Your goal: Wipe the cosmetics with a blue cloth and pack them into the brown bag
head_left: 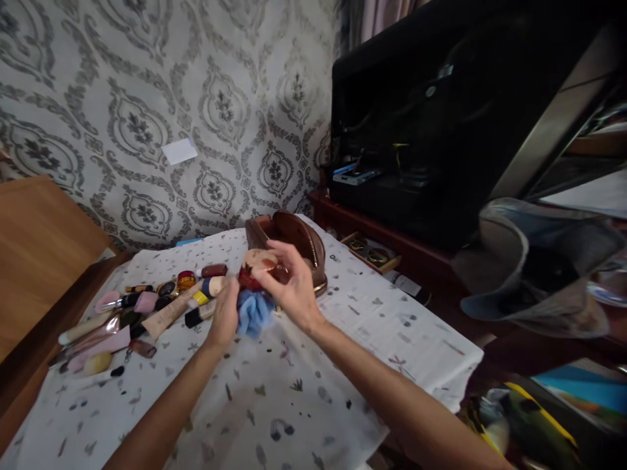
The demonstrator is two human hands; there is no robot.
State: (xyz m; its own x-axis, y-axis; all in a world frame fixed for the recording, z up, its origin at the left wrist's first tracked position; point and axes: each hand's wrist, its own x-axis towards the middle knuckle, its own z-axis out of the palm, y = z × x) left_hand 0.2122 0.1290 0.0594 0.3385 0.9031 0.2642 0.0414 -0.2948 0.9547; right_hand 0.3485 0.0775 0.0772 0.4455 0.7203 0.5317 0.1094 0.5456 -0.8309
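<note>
Centre of the frame: the right hand (pixel 294 290) pinches a red-and-beige item (pixel 257 258) between thumb and fingers. The left hand (pixel 225 314) is beside a blue cloth (pixel 253 314) just below the item; its grip cannot be told. An open brown bag (pixel 306 238) stands behind; cosmetics (pixel 169 316) lie at centre left.

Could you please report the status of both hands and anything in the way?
Right hand holding small, rounded red-and-peach item. Left hand beside crumpled blue cloth, grip unclear. Nothing visibly blocking; open, curved brown bag just beyond hands.
</note>
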